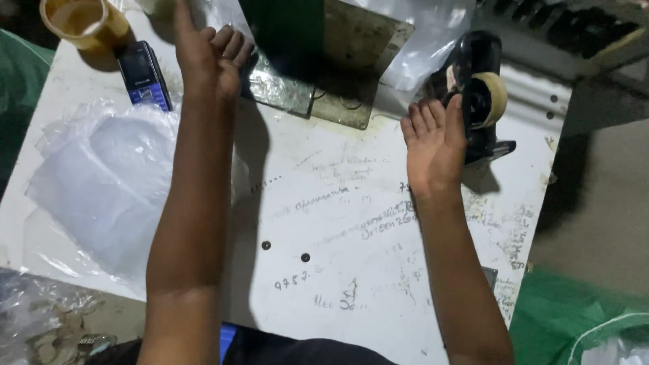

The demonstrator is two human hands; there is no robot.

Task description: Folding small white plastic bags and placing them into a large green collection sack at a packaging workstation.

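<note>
Scribbled white table (351, 223), clear plastic bags (101, 182), black tape dispenser (476, 94), dim floor (602, 203)

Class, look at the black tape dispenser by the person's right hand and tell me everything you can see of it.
The tape dispenser is black, apparently plastic, and stands near the far right edge of the white table. It carries a roll of tan tape on its side, facing the camera's right. A narrower base juts out below. The right hand, fingers extended, rests against its left side, thumb by the roll.
</note>
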